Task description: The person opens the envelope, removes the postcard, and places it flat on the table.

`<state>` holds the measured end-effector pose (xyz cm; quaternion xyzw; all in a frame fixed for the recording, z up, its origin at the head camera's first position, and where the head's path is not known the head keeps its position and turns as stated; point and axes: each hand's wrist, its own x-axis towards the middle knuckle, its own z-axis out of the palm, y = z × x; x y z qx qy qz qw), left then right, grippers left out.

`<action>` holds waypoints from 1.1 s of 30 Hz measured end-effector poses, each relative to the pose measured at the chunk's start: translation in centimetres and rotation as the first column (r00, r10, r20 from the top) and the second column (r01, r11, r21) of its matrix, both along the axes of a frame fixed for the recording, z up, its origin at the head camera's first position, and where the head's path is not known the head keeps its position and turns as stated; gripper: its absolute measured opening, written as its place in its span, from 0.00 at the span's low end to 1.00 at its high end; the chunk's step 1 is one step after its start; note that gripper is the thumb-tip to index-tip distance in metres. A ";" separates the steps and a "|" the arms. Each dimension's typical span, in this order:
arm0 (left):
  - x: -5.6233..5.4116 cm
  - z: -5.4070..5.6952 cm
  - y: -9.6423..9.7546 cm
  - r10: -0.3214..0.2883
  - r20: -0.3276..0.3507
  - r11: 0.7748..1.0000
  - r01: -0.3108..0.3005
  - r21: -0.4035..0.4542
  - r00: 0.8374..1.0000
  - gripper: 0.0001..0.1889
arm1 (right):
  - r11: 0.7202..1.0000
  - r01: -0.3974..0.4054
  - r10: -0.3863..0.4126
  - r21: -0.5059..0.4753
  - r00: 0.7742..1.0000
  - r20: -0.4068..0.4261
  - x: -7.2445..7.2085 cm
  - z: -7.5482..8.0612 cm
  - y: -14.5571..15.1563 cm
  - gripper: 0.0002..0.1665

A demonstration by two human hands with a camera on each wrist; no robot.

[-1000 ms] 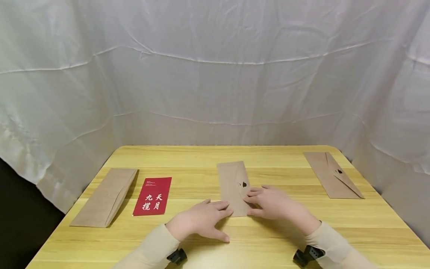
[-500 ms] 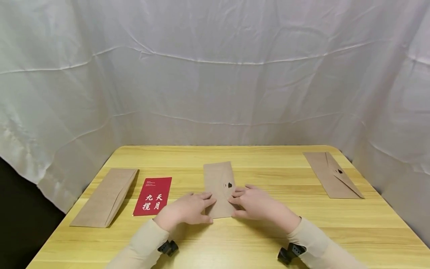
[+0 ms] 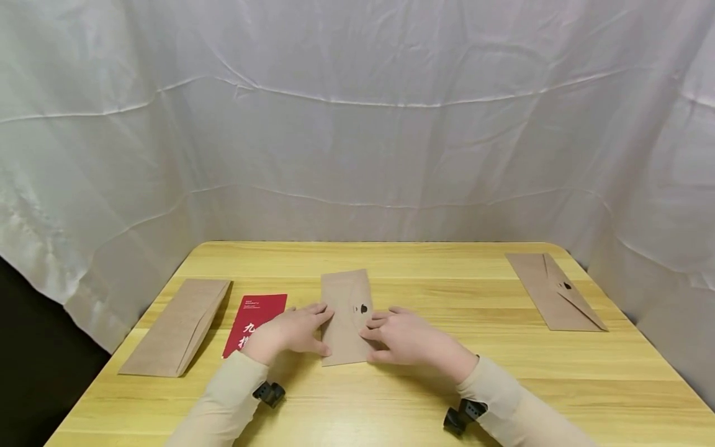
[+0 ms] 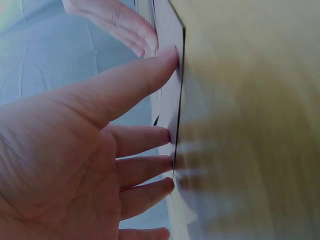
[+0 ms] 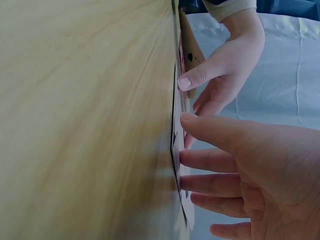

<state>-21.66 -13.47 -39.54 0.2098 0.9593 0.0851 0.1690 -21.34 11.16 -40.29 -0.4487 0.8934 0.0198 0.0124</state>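
A brown paper envelope [image 3: 344, 323] with a small black print lies flat mid-table, its long sides running away from me. My left hand [image 3: 293, 329] touches its left edge with thumb and fingertips, fingers extended. On the opposite side my right hand [image 3: 410, 338] rests its fingertips on the right edge. In the left wrist view, the thumb and straight fingers meet the envelope's [image 4: 172, 90] thin edge. The right wrist view shows straight fingers [image 5: 210, 185] along the other edge. Partly hidden under my left hand and wrist in the head view is a red card [image 3: 258, 310] with white characters.
Another brown envelope [image 3: 173, 329], slightly puffed along its flap, lies at the left of the wooden table [image 3: 380, 410]. A third brown envelope [image 3: 553, 292] lies at the back right. White curtains [image 3: 357, 143] hang behind and beside the table.
The middle envelope has slid left across the table with both hands at its edges. My left hand now overlaps the red card in the head view. The outer envelopes have stayed put.
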 end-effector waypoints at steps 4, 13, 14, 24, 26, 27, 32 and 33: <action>-0.5 -0.1 -1.1 0.021 0.019 1.000 -0.021 0.021 1.000 0.46 | 1.000 -0.008 0.009 -0.016 0.998 0.058 -0.3 0.0 -0.6 0.29; -0.7 -0.4 -3.2 0.030 0.023 0.999 -0.031 0.032 0.999 0.47 | 0.998 -0.055 0.055 -0.008 0.995 0.089 -0.8 -0.1 -1.8 0.31; -0.7 -0.4 -3.3 0.031 0.023 0.999 -0.031 0.035 0.999 0.47 | 0.998 -0.056 0.056 -0.003 0.995 0.085 -0.9 -0.2 -2.0 0.31; 0.1 0.0 -4.6 0.024 0.023 0.999 -0.025 0.041 0.999 0.46 | 0.997 -0.053 0.048 0.053 0.995 0.092 -0.5 0.1 -3.6 0.32; 0.2 -0.1 -4.8 0.026 0.023 0.999 -0.027 0.040 0.999 0.46 | 0.997 -0.055 0.049 0.062 0.995 0.084 -0.4 0.0 -3.9 0.32; 0.2 0.0 -4.9 0.025 0.021 0.999 -0.026 0.038 0.999 0.46 | 0.996 -0.057 0.051 0.067 0.996 0.077 -0.4 -0.1 -4.0 0.32; 0.0 -0.1 -4.9 0.007 0.004 0.999 -0.007 0.032 1.000 0.46 | 0.996 -0.059 0.055 0.067 0.997 0.054 -0.4 -0.1 -4.0 0.30; -0.1 -0.1 -4.9 0.005 0.002 0.999 -0.005 0.032 1.000 0.46 | 0.996 -0.062 0.059 0.067 0.997 0.050 -0.4 -0.1 -4.0 0.30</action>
